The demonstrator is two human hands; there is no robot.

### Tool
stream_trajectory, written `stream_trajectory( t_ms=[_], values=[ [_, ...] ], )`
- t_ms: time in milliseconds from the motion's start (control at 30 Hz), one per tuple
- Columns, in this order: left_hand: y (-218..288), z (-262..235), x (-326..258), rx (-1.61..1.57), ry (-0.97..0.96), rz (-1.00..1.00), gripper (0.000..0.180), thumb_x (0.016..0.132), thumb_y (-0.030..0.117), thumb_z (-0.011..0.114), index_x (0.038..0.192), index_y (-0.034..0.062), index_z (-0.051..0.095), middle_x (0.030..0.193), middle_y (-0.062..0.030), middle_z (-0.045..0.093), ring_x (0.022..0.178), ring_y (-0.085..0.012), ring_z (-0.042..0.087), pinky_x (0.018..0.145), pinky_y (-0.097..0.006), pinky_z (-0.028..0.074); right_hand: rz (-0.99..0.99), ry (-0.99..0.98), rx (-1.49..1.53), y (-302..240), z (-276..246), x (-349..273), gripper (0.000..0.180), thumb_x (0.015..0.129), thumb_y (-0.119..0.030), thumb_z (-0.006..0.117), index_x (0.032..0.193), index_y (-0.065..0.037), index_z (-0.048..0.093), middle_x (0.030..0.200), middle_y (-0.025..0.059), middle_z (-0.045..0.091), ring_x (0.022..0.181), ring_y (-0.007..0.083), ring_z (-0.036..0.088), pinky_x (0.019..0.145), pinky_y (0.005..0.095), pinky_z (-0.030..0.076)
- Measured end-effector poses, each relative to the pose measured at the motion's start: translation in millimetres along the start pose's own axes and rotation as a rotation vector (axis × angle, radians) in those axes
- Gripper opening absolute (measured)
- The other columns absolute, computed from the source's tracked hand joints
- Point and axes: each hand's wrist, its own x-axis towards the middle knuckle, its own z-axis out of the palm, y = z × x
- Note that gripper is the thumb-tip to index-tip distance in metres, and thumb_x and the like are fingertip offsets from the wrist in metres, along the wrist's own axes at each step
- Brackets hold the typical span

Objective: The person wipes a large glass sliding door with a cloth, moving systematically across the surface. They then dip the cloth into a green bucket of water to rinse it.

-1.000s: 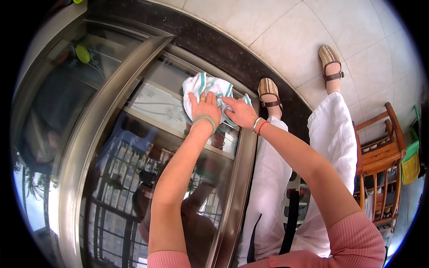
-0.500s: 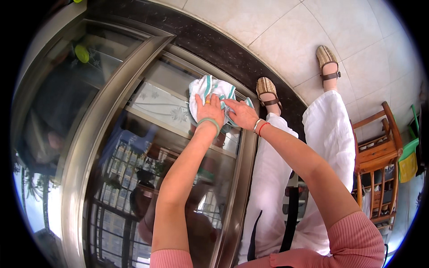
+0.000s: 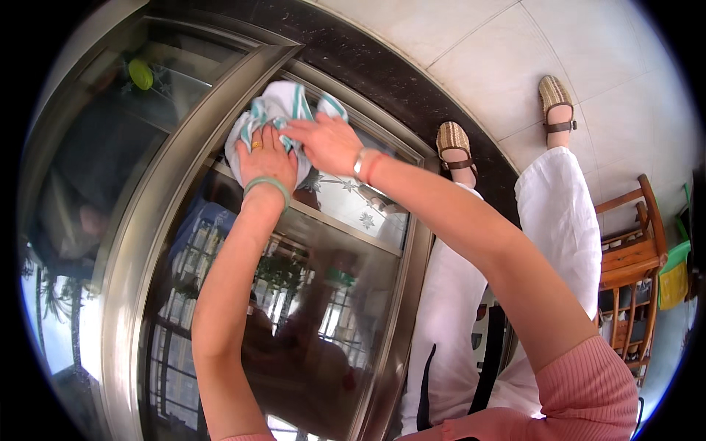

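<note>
Left hand (image 3: pixel 266 156) and right hand (image 3: pixel 327 141) press flat, gripping the green-striped white cloth (image 3: pixel 276 110) against the glass door (image 3: pixel 323 294); bunched cloth could slip, leaving streaks.

Pink ribbed sleeve (image 3: pixel 588 389), green bangle (image 3: pixel 268 184), white trousers (image 3: pixel 559 220), woven sandals (image 3: pixel 454 143)

Pale tiled floor (image 3: pixel 500 59), wooden chair (image 3: pixel 632 257)
</note>
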Motion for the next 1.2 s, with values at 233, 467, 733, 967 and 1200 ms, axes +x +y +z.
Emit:
stream_trajectory(
  t_ms=[233, 467, 733, 967, 1200],
  values=[
    [91.4, 24.6, 39.5, -0.228, 0.137, 0.158, 0.048, 0.097, 0.034, 0.045, 0.134, 0.004, 0.05, 0.138, -0.0094, 0.048, 0.137, -0.0237, 0.038, 0.111, -0.055, 0.02, 0.362, -0.201, 0.006, 80.3, 4.2, -49.3, 0.051, 0.086, -0.015, 0.053, 0.137, -0.023, 0.053, 0.131, 0.0037, 0.06, 0.117, 0.0337, 0.054, 0.097, 0.0468, 0.046],
    [179.8, 15.2, -37.3, -0.264, -0.128, 0.466, 0.059, 0.098, 0.039, 0.043, 0.144, 0.0031, 0.041, 0.148, -0.0103, 0.042, 0.139, -0.0188, 0.037, 0.114, -0.058, 0.011, 0.307, -0.254, 0.11, 87.6, -6.9, -190.7, 0.047, 0.079, -0.008, 0.059, 0.126, -0.013, 0.06, 0.117, 0.0114, 0.066, 0.101, 0.0355, 0.061, 0.088, 0.0446, 0.051],
    [26.6, -11.5, -18.5, 0.013, -0.025, 0.031, 0.06, 0.099, 0.039, 0.041, 0.146, 0.0024, 0.038, 0.152, -0.0105, 0.038, 0.143, -0.0264, 0.031, 0.108, -0.053, 0.027, -0.076, -0.078, 0.002, 21.6, -1.0, -24.5, 0.052, 0.08, -0.008, 0.059, 0.131, -0.02, 0.058, 0.134, -0.0002, 0.058, 0.109, 0.0288, 0.055, 0.088, 0.0478, 0.044],
    [79.1, 34.0, 110.0, -0.141, 0.121, 0.023, 0.059, 0.098, 0.042, 0.042, 0.143, 0.0048, 0.041, 0.149, -0.0102, 0.042, 0.14, -0.0234, 0.036, 0.111, -0.054, 0.021, 0.28, -0.17, -0.07, 110.1, 4.9, 4.9, 0.049, 0.085, -0.011, 0.054, 0.133, -0.021, 0.056, 0.134, 0.0, 0.057, 0.118, 0.0332, 0.052, 0.091, 0.0485, 0.046],
    [178.4, 34.0, 25.8, -0.224, 0.01, 0.387, 0.056, 0.097, 0.044, 0.041, 0.14, 0.0071, 0.045, 0.147, -0.0105, 0.044, 0.139, -0.0226, 0.038, 0.114, -0.057, 0.014, 0.357, -0.107, 0.084, 122.6, 15.7, -158.8, 0.048, 0.08, -0.008, 0.056, 0.127, -0.002, 0.054, 0.115, 0.0209, 0.062, 0.102, 0.042, 0.06, 0.093, 0.0479, 0.047]
  ],
)
